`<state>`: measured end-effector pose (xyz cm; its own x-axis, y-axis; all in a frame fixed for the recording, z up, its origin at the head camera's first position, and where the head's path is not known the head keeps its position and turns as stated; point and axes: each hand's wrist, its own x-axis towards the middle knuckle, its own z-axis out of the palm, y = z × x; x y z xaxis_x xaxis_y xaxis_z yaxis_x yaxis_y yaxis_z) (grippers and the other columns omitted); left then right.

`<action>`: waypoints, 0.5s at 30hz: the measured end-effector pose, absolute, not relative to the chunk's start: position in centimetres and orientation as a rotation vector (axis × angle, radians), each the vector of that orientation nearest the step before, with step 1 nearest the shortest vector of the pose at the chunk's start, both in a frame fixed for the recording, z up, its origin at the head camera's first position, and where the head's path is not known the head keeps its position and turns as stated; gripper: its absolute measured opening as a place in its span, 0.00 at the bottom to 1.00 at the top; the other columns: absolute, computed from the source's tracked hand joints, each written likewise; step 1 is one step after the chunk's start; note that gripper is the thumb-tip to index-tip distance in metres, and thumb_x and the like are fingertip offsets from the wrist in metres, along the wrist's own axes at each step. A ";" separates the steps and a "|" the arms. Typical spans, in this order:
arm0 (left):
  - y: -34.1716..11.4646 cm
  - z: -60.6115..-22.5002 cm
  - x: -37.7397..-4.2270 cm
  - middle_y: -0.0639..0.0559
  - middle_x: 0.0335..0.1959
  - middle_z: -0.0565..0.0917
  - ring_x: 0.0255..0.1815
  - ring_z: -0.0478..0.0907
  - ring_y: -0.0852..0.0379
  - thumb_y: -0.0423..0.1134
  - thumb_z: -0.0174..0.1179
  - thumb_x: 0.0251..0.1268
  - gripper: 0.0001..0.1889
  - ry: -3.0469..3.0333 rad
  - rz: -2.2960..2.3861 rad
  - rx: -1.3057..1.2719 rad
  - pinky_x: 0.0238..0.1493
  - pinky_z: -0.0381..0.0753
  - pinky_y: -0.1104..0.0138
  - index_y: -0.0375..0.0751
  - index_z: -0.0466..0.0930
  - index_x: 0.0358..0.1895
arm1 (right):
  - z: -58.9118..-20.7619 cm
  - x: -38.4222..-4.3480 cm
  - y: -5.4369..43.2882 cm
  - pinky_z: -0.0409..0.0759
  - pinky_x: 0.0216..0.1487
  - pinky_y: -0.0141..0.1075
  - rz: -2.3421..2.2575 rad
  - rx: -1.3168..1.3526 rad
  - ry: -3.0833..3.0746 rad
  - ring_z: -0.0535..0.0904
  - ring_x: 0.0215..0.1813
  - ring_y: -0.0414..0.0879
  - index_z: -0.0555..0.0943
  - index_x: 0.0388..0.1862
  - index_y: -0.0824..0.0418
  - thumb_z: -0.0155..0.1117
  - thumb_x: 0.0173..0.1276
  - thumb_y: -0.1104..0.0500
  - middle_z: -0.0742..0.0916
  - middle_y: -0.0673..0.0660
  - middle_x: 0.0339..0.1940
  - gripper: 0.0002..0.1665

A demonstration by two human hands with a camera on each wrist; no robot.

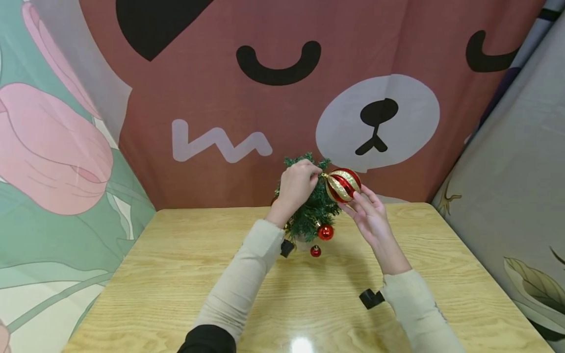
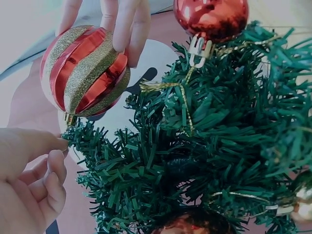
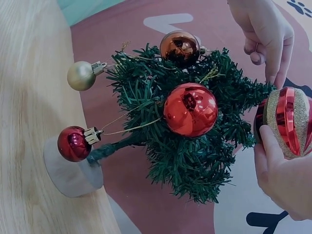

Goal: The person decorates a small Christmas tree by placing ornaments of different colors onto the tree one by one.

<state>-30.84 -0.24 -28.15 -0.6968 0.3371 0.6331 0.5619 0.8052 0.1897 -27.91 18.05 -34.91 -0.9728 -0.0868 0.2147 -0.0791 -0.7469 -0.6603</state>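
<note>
A small green artificial Christmas tree stands in a pale round base. Beside its top is a large red Christmas ball with gold glitter stripes. My right hand holds this ball from the far side of its cap, fingers and thumb spread round it. At its gold cap, my left hand pinches with thumb and forefinger, right against a branch tip; I cannot tell whether string or needles lie between the fingertips. Gold string shows on other ornaments hanging from the tree.
Lower branches carry a shiny red ball, a small dark red ball, a copper ball and a pale gold ball. The light wooden table ends at a printed bear curtain. A black block juts beside the right sleeve.
</note>
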 end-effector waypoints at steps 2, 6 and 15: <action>-0.2 -28.1 -30.8 0.53 0.37 0.81 0.22 0.75 0.60 0.34 0.56 0.60 0.09 -2.406 -0.493 -0.662 0.12 0.58 0.74 0.46 0.84 0.40 | -34.9 -27.9 18.1 0.71 0.51 0.43 -2.905 -0.369 1.105 0.78 0.44 0.49 0.66 0.49 0.63 0.52 0.65 0.69 0.72 0.58 0.51 0.15; -0.3 -27.9 -30.8 0.53 0.36 0.81 0.21 0.73 0.60 0.34 0.56 0.60 0.09 -2.422 -0.486 -0.663 0.12 0.57 0.74 0.46 0.84 0.40 | -34.8 -27.9 18.2 0.71 0.52 0.44 -2.894 -0.356 1.097 0.77 0.45 0.50 0.69 0.48 0.63 0.51 0.65 0.70 0.71 0.59 0.52 0.13; -0.3 -27.8 -30.9 0.53 0.34 0.81 0.17 0.69 0.61 0.33 0.54 0.61 0.10 -2.428 -0.423 -0.701 0.12 0.55 0.73 0.46 0.84 0.40 | -34.6 -27.9 18.5 0.72 0.51 0.43 -2.852 -0.220 1.121 0.77 0.41 0.50 0.71 0.45 0.63 0.53 0.64 0.68 0.71 0.59 0.50 0.10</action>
